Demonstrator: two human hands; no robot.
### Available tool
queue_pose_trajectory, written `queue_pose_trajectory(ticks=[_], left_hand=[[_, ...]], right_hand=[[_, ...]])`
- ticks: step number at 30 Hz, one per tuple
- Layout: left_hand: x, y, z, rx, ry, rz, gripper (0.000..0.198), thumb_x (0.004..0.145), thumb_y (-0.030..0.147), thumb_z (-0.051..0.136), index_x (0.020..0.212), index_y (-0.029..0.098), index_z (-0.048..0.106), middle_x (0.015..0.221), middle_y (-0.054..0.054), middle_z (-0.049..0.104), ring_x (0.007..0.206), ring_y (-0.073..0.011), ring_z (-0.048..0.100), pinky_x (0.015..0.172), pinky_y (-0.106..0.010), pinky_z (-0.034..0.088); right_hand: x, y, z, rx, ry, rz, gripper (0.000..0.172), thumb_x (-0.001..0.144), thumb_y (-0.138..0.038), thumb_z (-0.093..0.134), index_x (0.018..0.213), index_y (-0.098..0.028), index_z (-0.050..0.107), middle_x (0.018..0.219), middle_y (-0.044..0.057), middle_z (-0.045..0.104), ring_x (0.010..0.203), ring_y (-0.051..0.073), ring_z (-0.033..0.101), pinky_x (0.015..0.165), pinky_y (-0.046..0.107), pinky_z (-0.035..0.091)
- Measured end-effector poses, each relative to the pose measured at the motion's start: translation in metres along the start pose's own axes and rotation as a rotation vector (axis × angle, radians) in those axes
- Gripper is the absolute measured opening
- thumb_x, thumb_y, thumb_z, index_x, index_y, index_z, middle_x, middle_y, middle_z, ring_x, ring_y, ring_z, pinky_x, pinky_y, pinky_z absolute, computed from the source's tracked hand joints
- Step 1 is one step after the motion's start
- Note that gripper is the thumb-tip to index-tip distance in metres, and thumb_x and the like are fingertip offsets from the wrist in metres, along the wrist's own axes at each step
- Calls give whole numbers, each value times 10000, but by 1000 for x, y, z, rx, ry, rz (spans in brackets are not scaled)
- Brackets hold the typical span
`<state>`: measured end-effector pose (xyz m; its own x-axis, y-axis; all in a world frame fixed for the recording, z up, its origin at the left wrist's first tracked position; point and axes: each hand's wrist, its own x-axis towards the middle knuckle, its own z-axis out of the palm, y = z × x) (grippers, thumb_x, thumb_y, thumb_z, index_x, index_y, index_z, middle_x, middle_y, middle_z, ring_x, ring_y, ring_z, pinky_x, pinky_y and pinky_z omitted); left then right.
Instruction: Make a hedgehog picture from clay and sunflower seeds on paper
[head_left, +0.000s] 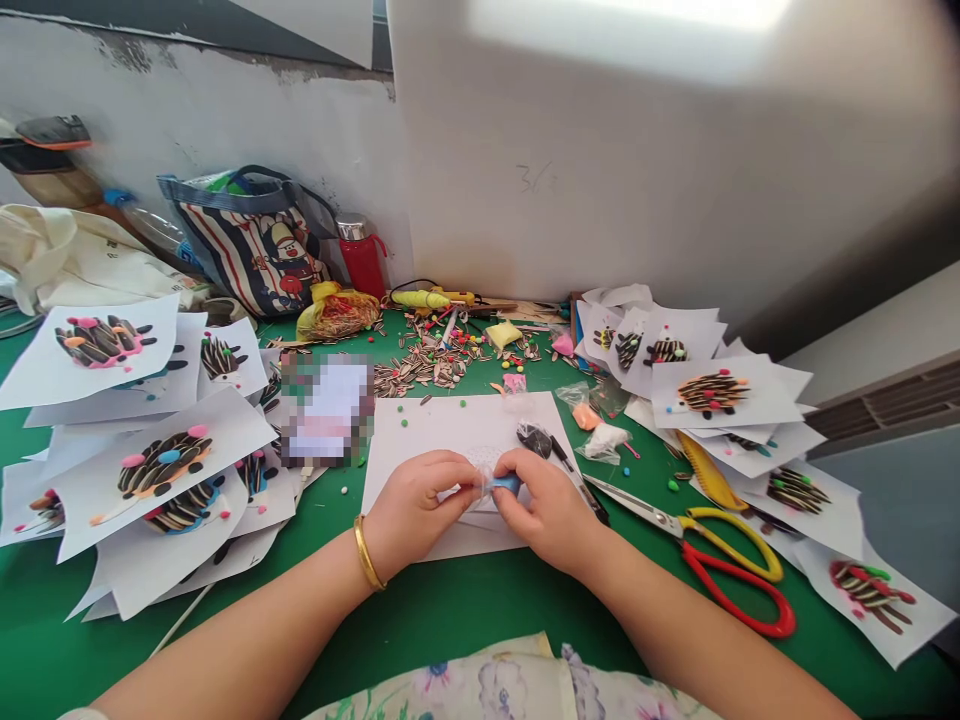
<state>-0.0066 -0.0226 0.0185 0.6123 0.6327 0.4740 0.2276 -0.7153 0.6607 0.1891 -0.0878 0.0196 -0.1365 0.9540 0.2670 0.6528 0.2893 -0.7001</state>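
Over the white paper (420,440), both hands meet in a pinch. My left hand (424,500), with a gold bangle at the wrist, is closed on a clear plastic bag (484,480). A lump of blue clay (506,483) is pinched between the thumb and fingers of my right hand (551,505), touching the bag's edge. Whether the clay is inside the bag or out of it I cannot tell. Just beyond my right hand lie a small bag of black clay (534,437) and a black pen (570,460).
Scissors (667,520) with yellow and red handles lie right of my hand. Sunflower seeds (427,360) spread at the back. Paper sheets with seed hedgehogs pile up left (225,430) and right (750,390). Bags of orange clay (586,416) and white clay (604,440) lie nearby. A blurred phone (330,410) is left.
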Motion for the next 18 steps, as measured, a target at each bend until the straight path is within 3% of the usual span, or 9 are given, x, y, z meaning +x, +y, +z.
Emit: queue_pose_trajectory(ticks=[6, 14, 18], left_hand=[[-1, -4, 0, 145, 13, 147, 142, 899, 243, 622, 976, 197, 732, 850, -41, 744, 754, -151, 689, 699, -254, 559], [1, -4, -3, 271, 42, 184, 139, 897, 286, 630, 880, 177, 715, 774, -32, 735, 676, -170, 673, 640, -284, 534], [2, -1, -4, 253, 9, 131, 139, 893, 290, 636, 837, 176, 692, 747, -24, 716, 662, -164, 654, 628, -273, 517]], right_hand=[[-2, 0, 0, 19, -32, 8, 97, 863, -188, 519, 951, -218, 545, 841, 7, 613, 754, 155, 551, 704, 276, 430], [0, 0, -1, 14, -19, 9, 65, 879, -214, 519, 941, -216, 541, 820, 6, 600, 736, 152, 538, 700, 275, 425], [-1, 1, -1, 22, -27, 3, 60, 881, -211, 521, 938, -216, 539, 812, -1, 590, 732, 146, 530, 700, 273, 423]])
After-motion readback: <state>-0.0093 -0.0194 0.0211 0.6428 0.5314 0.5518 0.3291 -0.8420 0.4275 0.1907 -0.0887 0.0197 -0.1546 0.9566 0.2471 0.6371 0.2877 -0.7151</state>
